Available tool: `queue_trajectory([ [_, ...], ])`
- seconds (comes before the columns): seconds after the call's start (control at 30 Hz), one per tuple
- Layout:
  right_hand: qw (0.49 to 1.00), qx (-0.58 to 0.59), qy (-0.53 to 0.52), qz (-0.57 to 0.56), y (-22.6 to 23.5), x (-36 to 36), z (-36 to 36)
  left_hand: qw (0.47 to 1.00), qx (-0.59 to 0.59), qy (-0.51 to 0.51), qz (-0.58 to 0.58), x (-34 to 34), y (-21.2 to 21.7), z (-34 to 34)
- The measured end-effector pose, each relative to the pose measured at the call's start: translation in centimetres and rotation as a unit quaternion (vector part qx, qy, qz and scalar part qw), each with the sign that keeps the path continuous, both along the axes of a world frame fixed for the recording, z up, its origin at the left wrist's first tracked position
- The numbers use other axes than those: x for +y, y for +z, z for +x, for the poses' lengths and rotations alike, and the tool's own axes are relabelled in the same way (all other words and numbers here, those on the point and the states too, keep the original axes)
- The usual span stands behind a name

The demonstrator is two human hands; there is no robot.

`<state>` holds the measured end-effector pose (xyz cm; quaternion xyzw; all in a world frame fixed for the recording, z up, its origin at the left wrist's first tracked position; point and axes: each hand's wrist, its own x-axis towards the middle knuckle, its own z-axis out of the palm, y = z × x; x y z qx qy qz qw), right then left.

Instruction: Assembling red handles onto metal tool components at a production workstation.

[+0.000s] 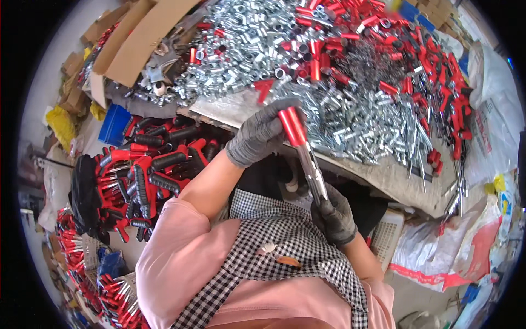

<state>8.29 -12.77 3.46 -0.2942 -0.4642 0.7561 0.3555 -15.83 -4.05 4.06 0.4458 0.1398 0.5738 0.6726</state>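
A shiny silver metal tube (pixel 312 171) with a red sleeve (pixel 293 126) at its upper end slants across in front of my apron. My left hand (pixel 267 131), in a grey glove, is closed at the red end, its fingertips partly hidden behind the sleeve. Around the lower silver end my right hand (pixel 335 216), gloved in grey too, is closed with the thumb along the tube. Just beyond my left fingers is a red angled piece (pixel 263 90), somewhat blurred. The workbench (pixel 233 109) edge runs behind both hands.
Heaps of silver metal sleeves (pixel 235 60), red tubes (pixel 315 60) and small pins (pixel 361 123) cover the bench. Red-and-black handled tools (pixel 145 181) are piled at left near a blue bin (pixel 114 125). White sacks (pixel 438 247) stand at right beside a pale crate (pixel 388 236).
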Motion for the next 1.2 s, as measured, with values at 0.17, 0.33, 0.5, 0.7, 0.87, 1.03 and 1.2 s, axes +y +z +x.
queue_trajectory([
  [0.17,0.999,0.017,0.020,-0.036,-0.1,-0.1,0.2,0.999,0.027,0.010,-0.041,-1.4,0.2,1.0],
  [0.33,1.000,0.017,0.004,-0.022,-0.2,-0.3,0.4,0.986,-0.082,0.108,-0.091,0.3,1.4,-0.2],
  [0.5,0.999,0.011,-0.031,-0.023,-1.4,-0.4,1.3,0.953,0.294,0.076,-0.017,-1.2,1.8,-2.1],
  [0.7,0.999,-0.015,-0.036,-0.021,-1.9,-0.4,0.8,0.964,0.254,0.067,0.049,-0.1,1.3,-2.0],
  [0.87,0.999,-0.001,-0.003,-0.054,-1.4,-0.2,0.7,0.985,0.163,0.039,-0.043,-2.3,-1.3,2.1],
  [1.03,0.997,-0.006,0.008,-0.073,-1.5,-0.2,-0.6,0.995,0.054,0.045,-0.075,-4.1,-3.0,4.0],
  [1.2,0.976,0.111,0.102,-0.160,-2.6,0.4,-3.0,0.979,-0.115,-0.048,-0.163,-3.1,-2.5,4.6],
])
